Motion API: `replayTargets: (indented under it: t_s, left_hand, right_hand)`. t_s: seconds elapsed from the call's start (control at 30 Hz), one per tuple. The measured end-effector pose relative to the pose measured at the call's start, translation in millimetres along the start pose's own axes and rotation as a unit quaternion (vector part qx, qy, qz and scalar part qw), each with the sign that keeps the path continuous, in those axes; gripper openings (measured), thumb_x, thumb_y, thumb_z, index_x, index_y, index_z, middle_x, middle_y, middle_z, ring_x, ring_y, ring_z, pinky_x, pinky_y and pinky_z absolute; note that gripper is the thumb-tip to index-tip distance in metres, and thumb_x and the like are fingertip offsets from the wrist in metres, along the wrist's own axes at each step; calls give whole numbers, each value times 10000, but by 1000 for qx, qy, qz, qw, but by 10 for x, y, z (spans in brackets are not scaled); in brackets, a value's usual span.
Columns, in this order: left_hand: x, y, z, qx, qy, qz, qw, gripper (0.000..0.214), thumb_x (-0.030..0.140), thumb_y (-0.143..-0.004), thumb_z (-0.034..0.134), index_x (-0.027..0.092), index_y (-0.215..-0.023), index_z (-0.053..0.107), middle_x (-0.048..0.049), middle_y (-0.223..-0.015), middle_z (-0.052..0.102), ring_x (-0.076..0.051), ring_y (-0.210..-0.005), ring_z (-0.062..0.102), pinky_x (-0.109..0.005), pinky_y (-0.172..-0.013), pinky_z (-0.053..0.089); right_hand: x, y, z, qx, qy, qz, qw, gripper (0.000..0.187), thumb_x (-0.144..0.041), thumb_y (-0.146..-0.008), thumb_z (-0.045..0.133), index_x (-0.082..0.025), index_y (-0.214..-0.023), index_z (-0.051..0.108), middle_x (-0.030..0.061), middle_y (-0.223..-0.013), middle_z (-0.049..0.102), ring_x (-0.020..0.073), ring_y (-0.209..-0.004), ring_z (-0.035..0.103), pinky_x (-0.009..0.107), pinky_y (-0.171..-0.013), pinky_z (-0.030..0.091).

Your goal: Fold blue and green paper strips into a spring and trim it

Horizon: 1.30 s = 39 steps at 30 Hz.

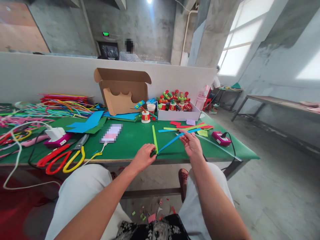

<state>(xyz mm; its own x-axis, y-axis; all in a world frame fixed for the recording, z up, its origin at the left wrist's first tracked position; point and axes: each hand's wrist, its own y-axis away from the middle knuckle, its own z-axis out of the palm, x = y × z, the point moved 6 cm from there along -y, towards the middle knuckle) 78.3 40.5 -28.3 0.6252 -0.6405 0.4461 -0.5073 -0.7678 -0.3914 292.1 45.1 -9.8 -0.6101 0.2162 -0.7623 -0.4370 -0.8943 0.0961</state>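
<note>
My left hand is closed in a pinch at the near edge of the green table, holding the joined ends of a light green paper strip and a blue paper strip. The green strip runs away from me, the blue one slants right. My right hand pinches the blue strip further along its length. More coloured strips lie just beyond my right hand.
A white box of finished paper toys, an open cardboard box, red and yellow scissors, a pink glue gun, a phone and heaps of pipe cleaners lie on the table. A person sits behind the partition.
</note>
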Motion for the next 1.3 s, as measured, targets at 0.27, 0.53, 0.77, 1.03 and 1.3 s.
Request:
replayTargets:
  t_s: [0.27,0.53,0.77,1.03,1.3]
  left_hand:
    - [53,10,50,47,-55,23,997,173,67,-788,529,202,-682,553,-30,-720,611,-182,-747,542,-292,-690,422]
    - [111,112,-319,191,-185,53,963,252,95,-885,441,195,-686,559,-38,-689,584,-184,-723,521,-296,-671,412]
    - [268,137,-211,119,-211,73,967,265,86,-898,418,194,-722,584,-73,-718,594,-219,-734,516,-339,-683,418]
    - [-156,134,-359,152,201,-129,959,101,226,-802,583,185,-832,671,-38,-772,682,-169,-702,597,-284,-649,464]
    - [-214,192,-119,100,518,-274,804,334,418,-553,786,148,-667,628,11,-602,616,-95,-529,526,-222,-514,412]
  right_hand:
    - [-10,-17,16,1,11,0,1000,321,-167,-644,823,-191,-623,504,-71,-467,600,65,-427,589,142,-499,574]
    - [593,442,357,-175,159,151,960,344,-400,-595,851,-125,-634,649,15,-564,667,99,-475,620,216,-521,569]
    - [1047,563,435,-203,170,160,951,361,-436,-524,852,-131,-605,676,13,-533,657,107,-476,593,240,-541,528]
    - [928,527,445,-196,183,115,957,308,-392,-515,848,-146,-584,676,-3,-517,643,94,-467,585,231,-556,531]
    - [927,609,496,-203,255,37,945,225,-379,-596,779,-166,-603,710,5,-534,668,112,-477,581,221,-526,484]
